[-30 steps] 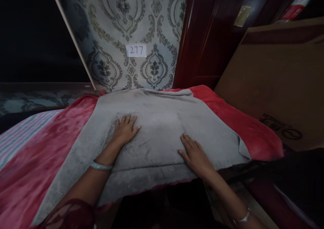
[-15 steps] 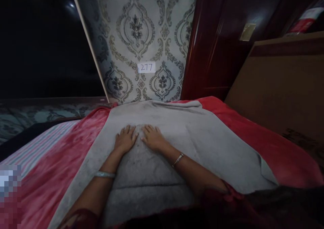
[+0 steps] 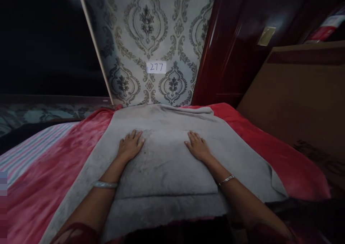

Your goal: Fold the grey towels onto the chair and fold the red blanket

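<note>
A grey plush cloth [image 3: 167,165] lies spread before me, with a folded layer in its middle whose straight near edge runs crosswise. My left hand [image 3: 131,144] rests flat on the left part of this layer, fingers spread and pointing away from me. On its right part lies my right hand [image 3: 198,146], palm down with the fingers stretched out. Neither hand grasps anything. A pale bangle [image 3: 105,184] circles my left wrist and a silver bracelet [image 3: 226,180] my right.
Red blanket [image 3: 269,139] shows on both sides of the grey cloth, with striped fabric [image 3: 35,143] farther left. A large cardboard box [image 3: 299,100] stands at right. Behind are patterned wallpaper bearing a "277" label [image 3: 156,67], a dark screen [image 3: 48,46] and a dark red door [image 3: 229,50].
My right hand has slid to the right across the grey cloth, away from my left hand. The left hand stays nearly in place on the cloth. The view has shifted slightly.
</note>
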{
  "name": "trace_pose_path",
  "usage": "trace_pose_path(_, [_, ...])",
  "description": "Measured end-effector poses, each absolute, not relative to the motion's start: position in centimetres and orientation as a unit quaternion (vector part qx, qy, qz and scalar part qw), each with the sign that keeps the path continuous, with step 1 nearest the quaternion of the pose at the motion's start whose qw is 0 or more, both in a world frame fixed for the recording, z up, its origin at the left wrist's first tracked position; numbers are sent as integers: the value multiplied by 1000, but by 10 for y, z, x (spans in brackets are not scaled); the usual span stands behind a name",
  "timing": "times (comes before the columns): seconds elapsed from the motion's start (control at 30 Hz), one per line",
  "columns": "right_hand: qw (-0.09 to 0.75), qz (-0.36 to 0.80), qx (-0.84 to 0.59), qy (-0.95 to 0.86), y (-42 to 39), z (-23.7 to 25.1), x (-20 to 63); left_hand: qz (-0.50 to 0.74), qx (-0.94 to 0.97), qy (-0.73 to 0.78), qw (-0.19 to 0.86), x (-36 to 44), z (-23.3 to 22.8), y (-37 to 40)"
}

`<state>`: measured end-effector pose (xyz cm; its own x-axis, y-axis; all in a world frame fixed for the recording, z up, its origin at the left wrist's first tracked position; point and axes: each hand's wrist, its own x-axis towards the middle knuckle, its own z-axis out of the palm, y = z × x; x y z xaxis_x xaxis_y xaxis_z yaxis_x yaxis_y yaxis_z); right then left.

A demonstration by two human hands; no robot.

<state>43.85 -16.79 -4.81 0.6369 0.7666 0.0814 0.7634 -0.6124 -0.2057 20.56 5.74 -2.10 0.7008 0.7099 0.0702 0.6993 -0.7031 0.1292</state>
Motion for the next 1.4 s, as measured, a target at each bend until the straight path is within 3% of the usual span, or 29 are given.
trace_pose_path(0.2, [92, 7, -921, -377, -189, -33, 422, 59, 922, 373, 80, 201, -14, 62])
trace_pose_path(0.4, [124, -18, -812, -570, -156, -16, 304, 77, 933, 347, 55, 152, -5, 31])
trace_pose_path(0.57, [130, 31, -738, -662, -139, -31, 238, 121, 941, 315, 26, 103, -39, -14])
trace_pose_path(0.83, [87, -18, -833, -546, -227, -66, 307, 149, 939, 306, 52, 96, -61, -17])
trace_pose_path(1.0, [116, -103, -866, -476, -310, -102, 352, 183, 933, 304, 63, 93, -64, -18])
trace_pose_path(1.1, [122, -137, -872, -455, -327, -98, 369, 206, 927, 303, 78, 91, -67, -18])
trace_pose_path(1.23, [155, -174, -839, -491, -283, -54, 363, 228, 923, 298, 91, 88, -70, -16])
trace_pose_path(1.4, [102, -10, -766, -634, -156, 1, 323, 230, 923, 297, 83, 86, -72, -15])
